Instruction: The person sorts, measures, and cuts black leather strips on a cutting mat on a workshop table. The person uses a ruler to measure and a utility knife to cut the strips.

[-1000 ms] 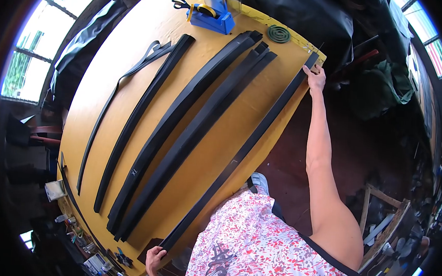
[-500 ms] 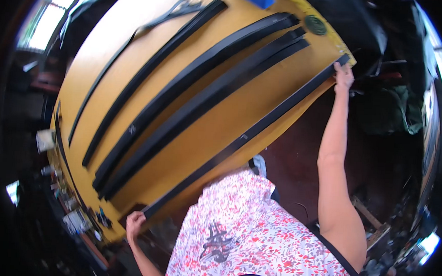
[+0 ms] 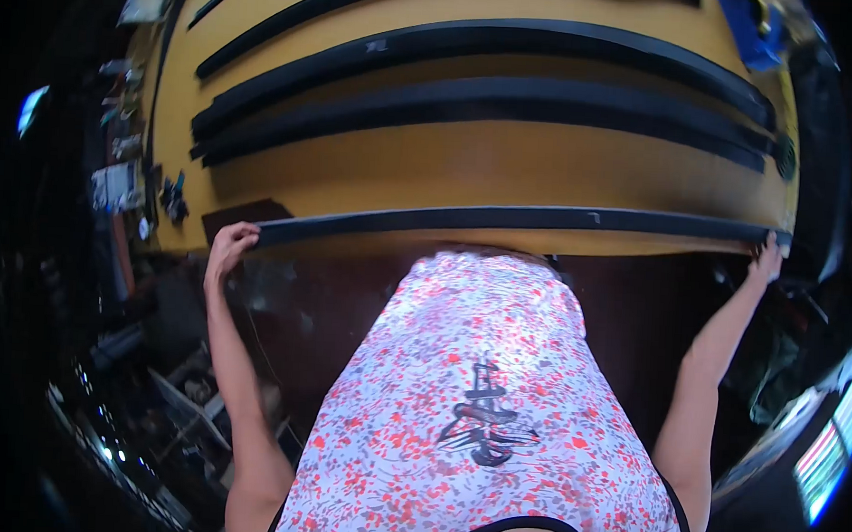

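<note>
A long, flat black strip of material I cannot identify lies along the near edge of the yellow table, with a small light mark right of its middle. My left hand pinches its left end, thumb and fingers pressed together. At the other end, by the table's right corner, my right hand has its fingers closed on the strip. Beyond it lie stacked black strips and another stack, both running left to right. A dark flat piece rests beside my left hand.
A blue object stands at the far right corner. Near the right edge is a dark green round thing. Small dark tools lie at the left edge, with a cluttered shelf beyond.
My view has turned, so the table and strips now run nearly level across it. Both hands remain at the ends of the same strip.
</note>
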Tool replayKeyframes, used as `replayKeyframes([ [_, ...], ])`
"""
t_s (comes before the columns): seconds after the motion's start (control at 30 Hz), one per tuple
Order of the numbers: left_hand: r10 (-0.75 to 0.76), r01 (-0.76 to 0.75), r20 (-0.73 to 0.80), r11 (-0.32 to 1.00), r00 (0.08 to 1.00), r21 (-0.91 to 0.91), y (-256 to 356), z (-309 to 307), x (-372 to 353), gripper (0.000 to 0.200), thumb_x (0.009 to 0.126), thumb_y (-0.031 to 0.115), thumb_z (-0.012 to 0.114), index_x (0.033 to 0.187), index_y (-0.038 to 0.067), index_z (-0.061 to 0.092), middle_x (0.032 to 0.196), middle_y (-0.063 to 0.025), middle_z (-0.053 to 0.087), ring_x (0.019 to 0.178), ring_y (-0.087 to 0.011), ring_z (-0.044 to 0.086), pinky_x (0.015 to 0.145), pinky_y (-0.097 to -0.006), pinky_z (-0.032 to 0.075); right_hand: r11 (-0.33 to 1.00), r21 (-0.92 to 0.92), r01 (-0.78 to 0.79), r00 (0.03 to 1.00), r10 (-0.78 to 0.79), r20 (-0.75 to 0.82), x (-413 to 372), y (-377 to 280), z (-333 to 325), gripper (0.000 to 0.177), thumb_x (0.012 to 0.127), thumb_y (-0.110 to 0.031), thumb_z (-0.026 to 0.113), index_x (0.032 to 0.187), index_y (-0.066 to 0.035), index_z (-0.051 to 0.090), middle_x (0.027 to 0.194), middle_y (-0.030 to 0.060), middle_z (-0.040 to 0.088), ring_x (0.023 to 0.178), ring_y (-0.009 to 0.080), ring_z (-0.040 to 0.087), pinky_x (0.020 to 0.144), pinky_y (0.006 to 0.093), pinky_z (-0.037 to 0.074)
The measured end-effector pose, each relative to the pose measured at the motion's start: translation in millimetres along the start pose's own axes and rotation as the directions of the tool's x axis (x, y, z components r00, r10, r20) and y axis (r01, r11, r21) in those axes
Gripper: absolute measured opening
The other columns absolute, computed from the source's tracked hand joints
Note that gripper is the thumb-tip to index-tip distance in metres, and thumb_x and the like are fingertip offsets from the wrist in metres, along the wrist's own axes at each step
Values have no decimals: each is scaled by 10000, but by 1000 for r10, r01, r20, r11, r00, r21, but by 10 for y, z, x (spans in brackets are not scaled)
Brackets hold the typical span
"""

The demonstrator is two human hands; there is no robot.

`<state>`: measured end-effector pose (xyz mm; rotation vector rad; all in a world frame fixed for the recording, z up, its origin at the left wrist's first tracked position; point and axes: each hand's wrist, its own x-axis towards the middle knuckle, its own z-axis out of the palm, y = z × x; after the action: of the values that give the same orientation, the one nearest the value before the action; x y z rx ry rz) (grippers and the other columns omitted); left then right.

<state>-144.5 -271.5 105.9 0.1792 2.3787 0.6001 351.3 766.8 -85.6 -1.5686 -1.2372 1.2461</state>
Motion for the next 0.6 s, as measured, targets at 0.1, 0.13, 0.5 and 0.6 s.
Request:
replayKeyframes([
  [0.1, -65, 64, -41, 998, 997, -26, -43, 33, -22, 190, 813, 66, 684, 994, 14, 708, 794, -33, 681, 748, -117, 608, 723, -269, 484, 996, -80, -48, 999, 49, 18, -10, -135, -2, 892, 814, -206, 832, 1535, -116, 316, 1216, 163, 630, 1088, 346, 622, 858, 453, 538],
  [0.13, -77, 76, -50, 997, 996, -25, -83, 50, -18, 187, 816, 64, 683, 995, 12, 705, 799, -36, 685, 746, -121, 611, 716, -271, 485, 994, -94, -53, 998, 56, 33, 96, -103, -52, 910, 818, -211, 830, 1543, -109, 291, 1219, 165, 623, 1104, 346, 619, 870, 455, 545],
  [0.5, 210, -89, -343, 937, 916, 338, 571, 615, -21, 332, 798, 68, 709, 1121, 34, 640, 1100, -154, 657, 1060, -349, 626, 906, -426, 497, 834, -548, -65, 939, -135, -316, -538, -613, 224, 821, 754, -428, 855, 1329, 51, 516, 1067, 174, 671, 913, 270, 663, 779, 367, 567],
  [0.6, 430, -331, -213, 864, 878, 379, 1324, 1140, -124, 482, 763, 95, 757, 1219, 35, 613, 1205, -160, 642, 1149, -342, 592, 982, -425, 453, 443, -662, 604, 706, -683, 188, -1385, -1098, 489, 513, 835, -340, 792, 1152, 38, 648, 1120, 181, 670, 991, 292, 650, 887, 401, 513],
])
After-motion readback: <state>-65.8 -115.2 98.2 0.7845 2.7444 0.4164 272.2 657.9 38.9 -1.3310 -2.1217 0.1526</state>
